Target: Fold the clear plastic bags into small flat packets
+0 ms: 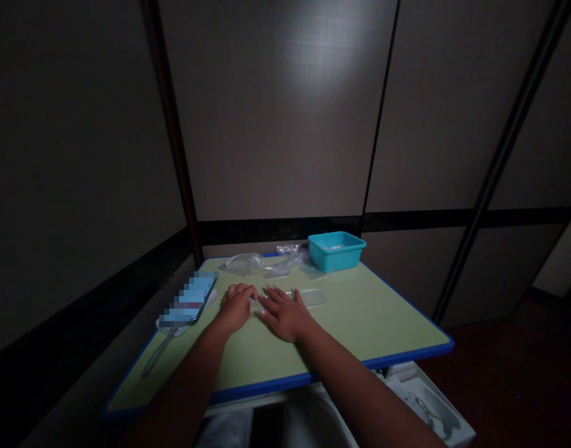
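Note:
On the tabletop my left hand (237,307) has its fingers curled in, with the thumb and fingertips close together. A small pale bit shows by its fingertips, too small to name. Beside it my right hand (286,315) lies nearly flat, palm down, with the fingers stretched out toward the left hand. A clear, flat, rounded rectangular piece (316,298), like a transparent phone case, lies by my right hand. Its left end is partly hidden behind the fingers. Whether the right palm presses on anything cannot be seen.
Crumpled clear plastic bags (242,264) lie along the back of the table (360,317). A turquoise basin (337,254) stands at the back right. At the left edge a lit phone (192,300) leans on a stand. An open drawer (428,401) juts out below the front right.

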Motion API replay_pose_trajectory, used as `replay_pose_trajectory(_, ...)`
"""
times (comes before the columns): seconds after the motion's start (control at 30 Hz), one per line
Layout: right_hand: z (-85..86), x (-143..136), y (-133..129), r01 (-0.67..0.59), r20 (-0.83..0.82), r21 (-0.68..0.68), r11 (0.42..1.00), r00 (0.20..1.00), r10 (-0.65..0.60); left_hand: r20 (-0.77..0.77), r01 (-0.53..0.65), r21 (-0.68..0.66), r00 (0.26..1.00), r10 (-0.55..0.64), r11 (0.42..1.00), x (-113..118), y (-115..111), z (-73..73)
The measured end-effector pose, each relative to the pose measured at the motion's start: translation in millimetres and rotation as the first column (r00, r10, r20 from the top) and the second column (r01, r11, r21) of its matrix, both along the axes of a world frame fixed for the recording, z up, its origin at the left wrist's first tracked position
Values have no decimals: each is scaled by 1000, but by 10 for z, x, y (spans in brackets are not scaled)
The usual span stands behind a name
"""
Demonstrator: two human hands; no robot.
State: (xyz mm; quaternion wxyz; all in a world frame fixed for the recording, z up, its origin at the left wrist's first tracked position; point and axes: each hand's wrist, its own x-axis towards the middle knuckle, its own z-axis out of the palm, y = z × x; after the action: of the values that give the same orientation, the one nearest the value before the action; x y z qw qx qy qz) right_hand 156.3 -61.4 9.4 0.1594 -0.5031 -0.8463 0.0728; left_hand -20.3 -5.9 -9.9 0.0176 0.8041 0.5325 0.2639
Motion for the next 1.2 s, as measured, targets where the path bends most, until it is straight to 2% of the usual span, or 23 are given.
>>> replay_pose_trajectory(0.23, 14, -5, 5, 12, 39, -29, 999, 999, -11, 43, 8, 37, 999, -9, 999, -1, 13, 27)
replay_pose_trajectory(0.37, 21, -13, 6, 23, 54, -40, 999, 998, -21, 86, 51, 65, 995, -57, 997, 39, 6, 68)
replay_pose_trajectory(0.5, 11, -16, 13, 19, 57, -34, 999, 998, -17, 104, 87, 31, 990, -90, 996, 115, -56, 63)
replay_pose_trajectory(0.7, -23, -5, 34, 12, 60, -6, 1000, 998, -12, -13, 141, -150, 989, -145, 978, 222, -242, 107)
replay_pose_trajectory(0.87, -36, 0, 37, 5, 83, 7, 1000, 997, -5, -103, 111, -186, 986, -131, 976, 234, -415, 139)
replay_pose_trajectory(1.0, -18, -1, 32, 14, 97, -1, 1000, 995, -14, -140, 73, -208, 985, -103, 975, 183, -508, 85)
replay_pose_trajectory(1.2, 8, -4, 24, 20, 117, -14, 1000, 993, -18, -186, 7, -157, 982, -36, 988, 140, -530, -2)
